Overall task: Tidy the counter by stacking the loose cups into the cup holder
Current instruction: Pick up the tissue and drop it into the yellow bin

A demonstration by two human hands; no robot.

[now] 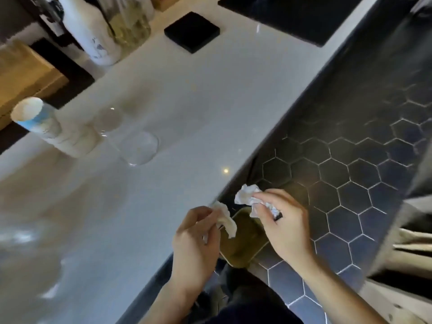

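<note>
A stack of white paper cups (pixel 46 127), the top one banded blue, lies tilted at the left of the white counter (pixel 187 101). Beside it stand two clear plastic cups (pixel 138 148), one nearer and one further back (pixel 109 120). My left hand (pixel 196 239) pinches a crumpled white tissue (pixel 225 218) just off the counter's front edge. My right hand (pixel 282 223) grips another crumpled white tissue (pixel 247 195). Both hands hover over a small olive bin (pixel 240 244) on the floor. No cup holder is recognisable.
A white bottle (pixel 88 33) and a glass jar (pixel 128 26) stand at the back left, beside a wooden box (pixel 25 73). A black square coaster (pixel 191 31) and a black mat (pixel 292 15) lie further back. Dark hexagon floor tiles (pixel 350 183) spread to the right.
</note>
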